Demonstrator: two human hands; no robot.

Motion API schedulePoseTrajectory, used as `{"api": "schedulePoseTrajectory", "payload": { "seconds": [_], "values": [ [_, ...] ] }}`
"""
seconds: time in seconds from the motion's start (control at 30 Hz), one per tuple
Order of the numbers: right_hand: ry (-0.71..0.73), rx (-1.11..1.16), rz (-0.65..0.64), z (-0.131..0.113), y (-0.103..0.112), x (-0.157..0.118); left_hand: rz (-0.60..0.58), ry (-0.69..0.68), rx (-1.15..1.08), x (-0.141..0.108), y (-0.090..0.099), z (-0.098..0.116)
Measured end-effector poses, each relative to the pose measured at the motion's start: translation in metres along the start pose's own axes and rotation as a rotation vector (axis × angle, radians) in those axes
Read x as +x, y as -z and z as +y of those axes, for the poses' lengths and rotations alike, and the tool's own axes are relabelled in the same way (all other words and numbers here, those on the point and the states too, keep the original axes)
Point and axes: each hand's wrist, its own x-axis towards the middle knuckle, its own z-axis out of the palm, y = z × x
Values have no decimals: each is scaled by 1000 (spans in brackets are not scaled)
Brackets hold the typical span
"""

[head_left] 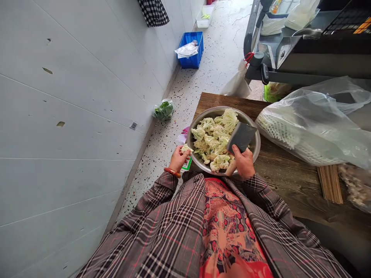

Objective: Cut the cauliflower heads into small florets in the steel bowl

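Note:
A wide metal bowl (256,148) stands at the edge of the wooden table, filled with cut cauliflower florets (213,141). My left hand (178,159) is closed on a small cauliflower piece (186,148), just outside the bowl's left rim. In my right hand (244,161) is a cleaver, gripped near where the handle meets the blade. The cleaver's dark, broad blade (242,136) hangs over the right side of the bowl, above the florets. Its pale wooden handle (231,168) points down toward my body.
On the wooden table (278,170) lie a large clear plastic bag (301,123) and a bundle of brown sticks (330,184). Bagged greens (164,110) and a blue crate (190,50) rest on the floor by the white wall (72,116). A grey cart (298,75) stands behind.

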Motion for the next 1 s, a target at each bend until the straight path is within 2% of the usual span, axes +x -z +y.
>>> {"api": "schedulePoseTrajectory", "payload": {
  "seconds": [0.17,0.27,0.37,0.43,0.57,0.73,0.87,1.0],
  "values": [
    [-31,9,49,3,-5,4,-80,-258,418,5,-17,-6],
    [-73,79,100,3,-4,6,-259,-403,644,9,-28,-7],
    [-104,155,152,1,4,4,-422,-467,755,15,-35,-6],
    [-107,178,180,0,10,1,-410,-492,744,21,-39,-4],
    [-135,189,214,1,18,-11,-297,-560,727,43,-51,8],
    [-197,180,220,4,17,-24,-353,-697,814,79,-77,23],
    [-220,170,232,4,15,-29,-363,-626,931,96,-93,27],
    [-221,191,239,2,18,-28,-330,-533,884,99,-89,27]
  ]
}}
